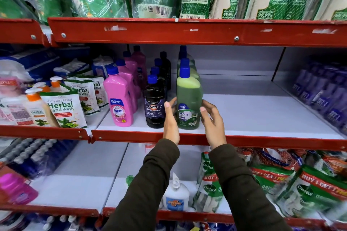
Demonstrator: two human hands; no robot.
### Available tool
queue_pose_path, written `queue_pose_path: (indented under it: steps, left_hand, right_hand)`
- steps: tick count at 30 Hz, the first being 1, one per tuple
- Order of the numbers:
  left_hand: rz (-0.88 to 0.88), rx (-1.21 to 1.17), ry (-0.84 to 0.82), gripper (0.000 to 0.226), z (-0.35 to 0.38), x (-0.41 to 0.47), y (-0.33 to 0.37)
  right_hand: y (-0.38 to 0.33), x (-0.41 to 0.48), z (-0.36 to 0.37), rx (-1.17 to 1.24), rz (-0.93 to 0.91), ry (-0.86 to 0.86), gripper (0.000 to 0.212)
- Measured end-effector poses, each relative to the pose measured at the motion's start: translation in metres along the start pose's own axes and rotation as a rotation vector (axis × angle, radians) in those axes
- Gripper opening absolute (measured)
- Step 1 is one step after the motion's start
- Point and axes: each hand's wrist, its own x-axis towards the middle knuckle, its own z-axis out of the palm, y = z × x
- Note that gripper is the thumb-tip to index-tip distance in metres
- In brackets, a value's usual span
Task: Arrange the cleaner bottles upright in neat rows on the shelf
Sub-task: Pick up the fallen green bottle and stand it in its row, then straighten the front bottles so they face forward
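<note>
Green cleaner bottle stands upright at the shelf's near edge, heading its row; left hand and right hand flank it, open-fingered, cradling its sides, equally close.

Single view, head-worn, wide-angle. Faces forward and slightly down at a red-edged shelf unit, close in, at the level of the middle shelf. Left hand and right hand enter from the near bottom edge, sleeves centred. Upper shelf fills the top; lower shelf sits below. Edges bow and blur.
</note>
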Motion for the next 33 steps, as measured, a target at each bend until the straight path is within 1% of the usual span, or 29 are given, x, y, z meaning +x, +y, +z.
queue_pose_path:
  steps: [4, 7, 10, 15, 21, 22, 24, 26, 27, 28, 30, 33]
  left_hand:
    - [-0.051, -0.044, -0.005, 0.07, -0.003, -0.002, 0.005]
    - [-0.034, 0.011, -0.006, 0.069, -0.003, -0.01, 0.007]
    - [-0.004, 0.057, 0.015, 0.068, -0.003, -0.018, 0.007]
    - [0.07, 0.051, 0.084, 0.075, -0.002, -0.033, 0.001]
    - [0.087, 0.052, 0.08, 0.073, -0.005, -0.036, 0.003]
    - [0.101, 0.068, 0.083, 0.071, -0.007, -0.036, 0.002]
    - [0.156, 0.118, 0.091, 0.066, -0.013, -0.035, -0.002]
    - [0.238, 0.118, 0.144, 0.059, -0.021, -0.036, -0.005]
    - [0.284, 0.105, 0.183, 0.054, -0.025, -0.037, -0.005]
    - [0.322, 0.093, 0.218, 0.05, -0.032, -0.038, -0.004]
    - [0.355, 0.089, 0.274, 0.047, -0.046, -0.034, -0.002]
    - [0.347, 0.115, 0.302, 0.047, -0.066, -0.024, 0.002]
  right_hand:
    - [-0.006, -0.006, -0.002, 0.101, 0.059, -0.002, 0.04]
    - [-0.01, -0.014, -0.005, 0.125, 0.065, 0.037, 0.042]
    - [-0.01, -0.022, -0.008, 0.129, 0.029, 0.063, 0.038]
    - [-0.007, -0.028, -0.013, 0.118, -0.007, 0.084, 0.033]
    - [-0.004, -0.029, -0.012, 0.081, -0.008, 0.085, 0.037]
    - [-0.004, -0.03, -0.011, 0.053, -0.02, 0.107, 0.038]
    - [-0.002, -0.038, -0.003, 0.013, -0.092, 0.233, 0.038]
    - [-0.005, -0.05, 0.011, 0.027, -0.221, 0.377, 0.031]
    - [-0.007, -0.057, 0.019, 0.029, -0.284, 0.406, 0.028]
    - [-0.01, -0.064, 0.03, 0.021, -0.337, 0.395, 0.027]
    - [-0.013, -0.075, 0.054, 0.016, -0.386, 0.301, 0.028]
    - [-0.011, -0.082, 0.087, 0.107, -0.299, 0.135, 0.038]
